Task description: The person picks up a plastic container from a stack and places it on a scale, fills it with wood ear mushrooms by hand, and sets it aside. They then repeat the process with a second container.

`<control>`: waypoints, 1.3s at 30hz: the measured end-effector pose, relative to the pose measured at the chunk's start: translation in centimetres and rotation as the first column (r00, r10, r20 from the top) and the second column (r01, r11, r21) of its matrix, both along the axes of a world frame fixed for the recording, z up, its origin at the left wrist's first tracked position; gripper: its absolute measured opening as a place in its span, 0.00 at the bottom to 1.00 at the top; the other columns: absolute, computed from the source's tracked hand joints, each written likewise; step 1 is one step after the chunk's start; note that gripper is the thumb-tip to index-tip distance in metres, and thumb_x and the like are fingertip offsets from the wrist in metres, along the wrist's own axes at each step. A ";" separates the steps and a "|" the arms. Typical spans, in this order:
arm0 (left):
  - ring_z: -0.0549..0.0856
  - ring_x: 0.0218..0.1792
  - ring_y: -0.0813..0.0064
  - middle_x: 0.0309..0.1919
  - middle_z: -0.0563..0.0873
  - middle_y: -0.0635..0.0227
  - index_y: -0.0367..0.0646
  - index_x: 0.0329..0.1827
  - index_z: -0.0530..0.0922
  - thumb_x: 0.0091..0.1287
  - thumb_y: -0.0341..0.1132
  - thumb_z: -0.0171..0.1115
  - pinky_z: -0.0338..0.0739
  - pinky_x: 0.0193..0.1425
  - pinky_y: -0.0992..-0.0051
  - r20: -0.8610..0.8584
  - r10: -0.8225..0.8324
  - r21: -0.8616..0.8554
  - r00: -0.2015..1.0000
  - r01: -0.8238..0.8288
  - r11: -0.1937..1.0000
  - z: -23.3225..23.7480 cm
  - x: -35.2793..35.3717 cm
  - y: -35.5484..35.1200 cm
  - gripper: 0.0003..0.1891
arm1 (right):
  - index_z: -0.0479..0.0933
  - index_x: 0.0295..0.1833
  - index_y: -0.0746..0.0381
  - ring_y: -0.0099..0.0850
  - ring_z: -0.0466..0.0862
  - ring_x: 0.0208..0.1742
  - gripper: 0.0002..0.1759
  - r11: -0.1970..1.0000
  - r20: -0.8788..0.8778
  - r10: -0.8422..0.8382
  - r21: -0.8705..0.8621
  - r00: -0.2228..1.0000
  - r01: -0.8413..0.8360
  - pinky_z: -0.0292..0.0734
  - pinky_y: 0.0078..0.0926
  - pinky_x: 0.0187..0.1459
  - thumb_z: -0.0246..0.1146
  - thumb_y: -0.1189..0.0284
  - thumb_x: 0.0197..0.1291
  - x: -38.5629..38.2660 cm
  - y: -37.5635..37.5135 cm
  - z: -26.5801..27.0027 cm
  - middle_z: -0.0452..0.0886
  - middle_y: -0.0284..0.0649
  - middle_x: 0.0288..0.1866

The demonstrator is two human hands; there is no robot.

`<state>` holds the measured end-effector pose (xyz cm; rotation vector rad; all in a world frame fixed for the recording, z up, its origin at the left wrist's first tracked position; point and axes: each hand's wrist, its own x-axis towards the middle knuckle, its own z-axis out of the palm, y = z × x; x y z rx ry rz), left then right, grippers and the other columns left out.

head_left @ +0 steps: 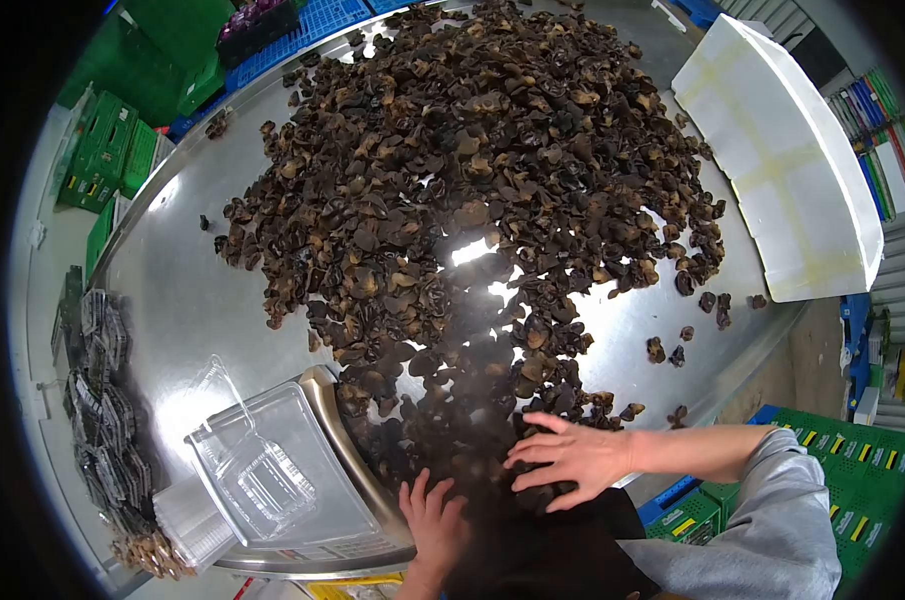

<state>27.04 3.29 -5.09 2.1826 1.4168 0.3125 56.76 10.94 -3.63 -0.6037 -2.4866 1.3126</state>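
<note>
Dark brown, curled, mushroom-like pieces (453, 180) lie in a large heap on a metal table (193, 250). At the near edge of the heap, my right hand (571, 460) rests over the dark pieces with its fingers spread. My left hand (437, 520) is to its left at the table's near edge, fingers apart, touching or close to the pieces. What lies beneath both palms is hidden. Left of my left hand, an open clear plastic container (268, 485) sits on a scale (328, 430).
Stacked clear containers (195, 520) stand beside the scale, with more container stacks (108, 410) along the left edge. A white foam box (773, 160) stands at the right. Green crates (868, 480) are at the lower right, others (98, 150) at the upper left.
</note>
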 end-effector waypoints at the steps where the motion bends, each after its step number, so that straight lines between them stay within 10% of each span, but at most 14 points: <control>1: 0.67 0.69 0.45 0.56 0.77 0.61 0.47 0.40 0.81 0.40 0.26 0.63 0.55 0.72 0.38 0.005 -0.011 0.000 1.000 0.011 1.000 -0.1 -0.1 -0.1 0.19 | 0.76 0.63 0.54 0.41 0.70 0.71 0.29 1.000 -0.020 0.000 -0.021 1.000 0.000 0.51 0.56 0.76 0.67 0.57 0.58 0.7 1.3 0.3 0.73 0.44 0.67; 7: 0.66 0.71 0.42 0.58 0.78 0.60 0.46 0.39 0.81 0.39 0.25 0.60 0.56 0.72 0.38 0.110 0.045 0.006 0.993 -0.046 0.999 1.5 1.3 2.8 0.19 | 0.78 0.60 0.56 0.41 0.77 0.66 0.30 0.996 0.092 -0.082 0.055 0.992 0.077 0.69 0.45 0.68 0.59 0.76 0.45 5.3 15.8 2.3 0.78 0.46 0.62; 9: 0.67 0.70 0.41 0.58 0.78 0.59 0.45 0.39 0.81 0.39 0.25 0.59 0.56 0.72 0.38 0.159 0.052 0.001 0.986 -0.053 0.999 1.8 1.5 3.9 0.19 | 0.80 0.54 0.61 0.40 0.81 0.59 0.23 0.880 -0.078 -0.462 0.084 0.883 0.468 0.76 0.38 0.62 0.59 0.78 0.48 7.2 22.3 3.7 0.82 0.43 0.56; 13: 0.70 0.69 0.41 0.59 0.78 0.53 0.39 0.41 0.81 0.45 0.21 0.61 0.62 0.71 0.45 0.242 0.123 -0.002 0.963 -0.127 0.992 2.3 2.4 7.1 0.17 | 0.75 0.64 0.60 0.38 0.77 0.65 0.28 0.463 -0.298 -0.752 0.396 0.588 0.793 0.68 0.37 0.69 0.65 0.58 0.61 12.9 36.5 6.0 0.78 0.43 0.63; 14: 0.82 0.56 0.45 0.51 0.83 0.49 0.35 0.49 0.78 0.68 0.34 0.61 0.78 0.58 0.54 0.188 0.046 0.197 0.981 -0.084 0.977 4.1 3.4 9.9 0.12 | 0.73 0.66 0.59 0.40 0.75 0.67 0.31 0.376 -0.265 -0.794 0.493 0.547 0.785 0.67 0.37 0.70 0.64 0.54 0.62 14.0 39.3 6.3 0.76 0.44 0.65; 15: 0.82 0.56 0.45 0.51 0.83 0.49 0.35 0.49 0.78 0.68 0.34 0.61 0.78 0.58 0.54 0.191 0.037 0.203 0.981 -0.077 0.976 3.7 3.8 10.5 0.12 | 0.72 0.68 0.58 0.41 0.73 0.69 0.34 0.290 -0.236 -0.833 0.585 0.501 0.758 0.65 0.38 0.72 0.63 0.50 0.62 15.0 41.9 6.6 0.75 0.45 0.68; 19: 0.75 0.65 0.43 0.57 0.81 0.50 0.35 0.45 0.80 0.63 0.21 0.60 0.70 0.67 0.53 0.362 0.178 0.072 0.915 -0.218 0.973 2.7 5.7 11.6 0.09 | 0.68 0.73 0.49 0.49 0.62 0.78 0.46 0.505 0.205 -0.861 0.459 0.466 0.731 0.58 0.44 0.76 0.60 0.34 0.54 17.3 48.6 -0.8 0.61 0.54 0.77; 22: 0.76 0.64 0.45 0.59 0.80 0.50 0.35 0.50 0.79 0.65 0.23 0.61 0.70 0.67 0.55 0.387 0.132 0.060 0.913 -0.168 0.984 2.0 7.1 12.6 0.11 | 0.69 0.73 0.59 0.50 0.63 0.77 0.53 0.632 0.456 -0.751 0.291 0.477 0.718 0.61 0.42 0.74 0.61 0.31 0.51 14.2 44.0 -1.5 0.60 0.54 0.77; 24: 0.71 0.68 0.41 0.60 0.77 0.51 0.37 0.47 0.79 0.51 0.23 0.66 0.65 0.70 0.48 0.365 0.128 0.001 0.922 -0.138 0.990 0.8 8.6 13.1 0.18 | 0.75 0.65 0.63 0.47 0.68 0.73 0.45 0.777 0.379 -0.594 0.043 0.709 0.628 0.64 0.37 0.72 0.67 0.39 0.52 12.9 39.3 -0.8 0.71 0.53 0.71; 28: 0.58 0.74 0.37 0.74 0.61 0.44 0.34 0.71 0.62 0.55 0.31 0.71 0.53 0.75 0.45 0.226 0.014 -0.043 0.974 -0.004 0.999 -0.2 11.7 14.8 0.40 | 0.73 0.68 0.58 0.50 0.68 0.70 0.41 0.863 0.241 -0.504 0.124 0.829 0.489 0.67 0.45 0.67 0.70 0.47 0.53 9.1 27.5 -2.6 0.72 0.50 0.66; 39: 0.61 0.73 0.41 0.71 0.67 0.49 0.37 0.57 0.75 0.60 0.35 0.68 0.53 0.72 0.42 -0.088 -0.044 -0.051 0.995 0.040 0.998 -0.3 8.3 8.3 0.23 | 0.80 0.56 0.48 0.44 0.58 0.78 0.24 0.950 0.133 -0.279 0.183 0.951 0.253 0.57 0.55 0.71 0.67 0.50 0.57 6.1 2.3 -1.2 0.68 0.38 0.70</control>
